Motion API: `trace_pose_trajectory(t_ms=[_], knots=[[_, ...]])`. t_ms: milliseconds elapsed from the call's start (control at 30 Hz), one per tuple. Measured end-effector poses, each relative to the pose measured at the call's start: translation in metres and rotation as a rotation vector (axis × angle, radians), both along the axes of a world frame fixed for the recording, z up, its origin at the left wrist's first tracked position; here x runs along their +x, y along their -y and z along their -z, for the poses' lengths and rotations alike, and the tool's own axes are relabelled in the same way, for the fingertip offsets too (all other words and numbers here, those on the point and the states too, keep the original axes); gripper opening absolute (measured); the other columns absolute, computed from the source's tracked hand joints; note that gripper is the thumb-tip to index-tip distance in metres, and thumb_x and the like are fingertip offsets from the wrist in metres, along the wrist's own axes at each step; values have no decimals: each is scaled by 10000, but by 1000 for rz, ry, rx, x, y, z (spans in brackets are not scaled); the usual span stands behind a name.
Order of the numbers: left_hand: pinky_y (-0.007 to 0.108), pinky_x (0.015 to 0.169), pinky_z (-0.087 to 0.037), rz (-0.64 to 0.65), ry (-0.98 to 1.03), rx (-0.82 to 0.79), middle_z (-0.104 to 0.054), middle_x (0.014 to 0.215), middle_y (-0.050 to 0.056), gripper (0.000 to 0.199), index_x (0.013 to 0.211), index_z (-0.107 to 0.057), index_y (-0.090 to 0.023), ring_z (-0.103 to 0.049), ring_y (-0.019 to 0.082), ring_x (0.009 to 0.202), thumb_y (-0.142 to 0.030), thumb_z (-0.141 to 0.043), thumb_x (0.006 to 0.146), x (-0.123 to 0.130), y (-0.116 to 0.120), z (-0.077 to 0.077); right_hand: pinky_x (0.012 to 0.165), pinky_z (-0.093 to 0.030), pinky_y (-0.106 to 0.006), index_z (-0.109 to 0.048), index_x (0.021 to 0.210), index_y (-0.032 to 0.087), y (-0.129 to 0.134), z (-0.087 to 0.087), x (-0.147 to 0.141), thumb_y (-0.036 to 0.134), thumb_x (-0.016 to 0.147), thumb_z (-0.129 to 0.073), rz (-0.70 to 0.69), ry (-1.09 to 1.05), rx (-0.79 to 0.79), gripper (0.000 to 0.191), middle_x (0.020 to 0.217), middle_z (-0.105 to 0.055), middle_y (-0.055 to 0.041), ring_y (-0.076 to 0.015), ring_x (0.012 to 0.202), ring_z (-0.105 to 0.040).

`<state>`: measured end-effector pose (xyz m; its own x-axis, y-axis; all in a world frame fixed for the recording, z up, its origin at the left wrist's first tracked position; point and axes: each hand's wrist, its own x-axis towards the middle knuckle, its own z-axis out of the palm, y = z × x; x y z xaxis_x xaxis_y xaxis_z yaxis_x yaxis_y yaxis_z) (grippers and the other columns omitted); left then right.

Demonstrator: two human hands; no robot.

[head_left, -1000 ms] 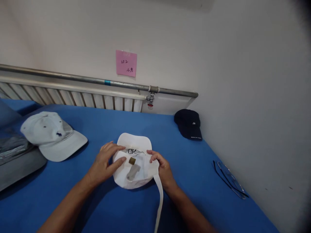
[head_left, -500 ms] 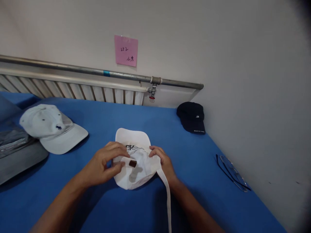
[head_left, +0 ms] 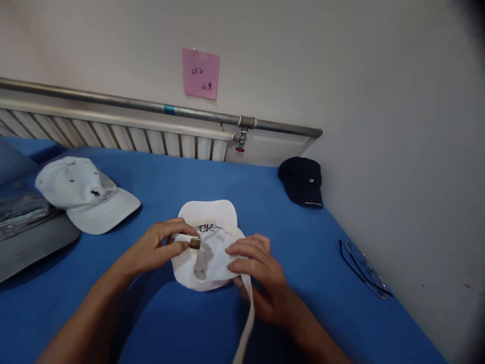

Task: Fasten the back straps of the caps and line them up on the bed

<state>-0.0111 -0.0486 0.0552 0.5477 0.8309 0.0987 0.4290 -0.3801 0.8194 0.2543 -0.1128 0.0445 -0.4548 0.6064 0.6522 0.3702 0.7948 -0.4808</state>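
A white baseball cap (head_left: 208,212) with black "CK" lettering lies upside down on the blue surface, its brim pointing away from me. My left hand (head_left: 161,245) pinches the short strap on the cap's left side, which ends in a brass-coloured buckle (head_left: 195,243). On the other side, my right hand (head_left: 261,275) grips the cap's right edge, fingers over the inside and thumb underneath. The long white strap (head_left: 248,313) hangs from that edge toward me, its end out of view. Strap and buckle are apart.
A white cap with a dark emblem (head_left: 79,189) and a grey cap (head_left: 34,237) lie at left. A navy cap (head_left: 301,179) sits at the back right, and glasses (head_left: 366,270) lie near the right edge. Behind are a radiator (head_left: 151,141), a pipe and a pink note (head_left: 200,73).
My left hand has moved the buckle slightly left and up. My right hand has shifted toward me, its fingers now laid over the cap's right edge. The long strap's lower part has swung left.
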Motion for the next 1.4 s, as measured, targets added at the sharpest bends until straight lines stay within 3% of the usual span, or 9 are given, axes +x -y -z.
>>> trace_pose_trajectory(t_ms=[233, 367, 467, 733, 1033, 1167, 1267, 1333, 1400], knots=[[297, 734, -444, 114, 252, -92, -642, 868, 45, 157, 797, -652, -172, -591, 200, 835, -270, -538, 842, -7, 1, -3, 782, -436, -375, -609, 849, 228, -2, -3, 1, 176, 880, -462, -19, -187, -307, 160, 738, -619, -15, -181, 718, -581], [258, 630, -410, 94, 261, -236, -595, 752, 18, 162, 755, -619, -168, -542, 162, 710, -311, -573, 815, -6, 4, -3, 679, -437, -300, -582, 738, 226, -4, 4, 1, 224, 881, -486, 109, -175, -458, 172, 649, -560, 5, -162, 662, -532], [226, 566, -363, 102, 290, -335, -550, 693, -7, 189, 729, -611, -163, -489, 127, 634, -342, -611, 788, -3, 6, -2, 651, -441, -266, -619, 794, 220, -5, 8, 0, 250, 881, -509, 142, -159, -494, 143, 667, -581, 9, -146, 647, -548], [211, 552, -365, 127, 378, -444, -566, 688, -12, 160, 747, -650, -162, -485, 112, 608, -317, -688, 746, 3, 7, 2, 688, -481, -264, -685, 857, 200, -11, 18, -3, 284, 883, -561, 160, -92, -527, 152, 771, -699, -19, -153, 703, -639], [223, 559, -395, 127, 340, -429, -580, 699, -6, 136, 760, -660, -176, -515, 119, 612, -311, -662, 773, 13, 11, 2, 680, -494, -277, -692, 894, 218, -12, 6, 9, 237, 892, -542, 96, -56, -425, 151, 798, -715, -24, -149, 688, -632], [330, 804, -492, 114, 325, -194, -639, 1086, 89, 115, 810, -703, -195, -603, 229, 989, -298, -651, 813, 15, 10, 1, 739, -484, -316, -681, 921, 223, -12, 5, 7, 214, 907, -520, 36, 33, -323, 162, 782, -694, -27, -164, 727, -621], [426, 983, -430, 153, 254, -180, -566, 1331, 110, 138, 820, -706, -198, -462, 300, 1280, -311, -634, 851, 16, 9, 0, 754, -489, -322, -672, 942, 230, -11, 5, 6, 216, 918, -507, -7, -5, -299, 167, 799, -694, -28, -167, 747, -625], [411, 968, -439, 192, 233, -248, -605, 1283, 109, 152, 810, -691, -192, -503, 291, 1236, -323, -631, 858, 16, 9, 0, 734, -493, -310, -672, 934, 231, -11, 6, 6, 219, 917, -513, 8, -52, -310, 160, 787, -687, -26, -166, 743, -623], [340, 838, -485, 197, 240, -342, -668, 1105, 90, 159, 839, -675, -186, -609, 232, 1011, -337, -629, 857, 16, 10, 2, 712, -492, -300, -674, 923, 231, -11, 6, 7, 207, 911, -520, 34, -85, -319, 156, 770, -679, -22, -161, 722, -615]])
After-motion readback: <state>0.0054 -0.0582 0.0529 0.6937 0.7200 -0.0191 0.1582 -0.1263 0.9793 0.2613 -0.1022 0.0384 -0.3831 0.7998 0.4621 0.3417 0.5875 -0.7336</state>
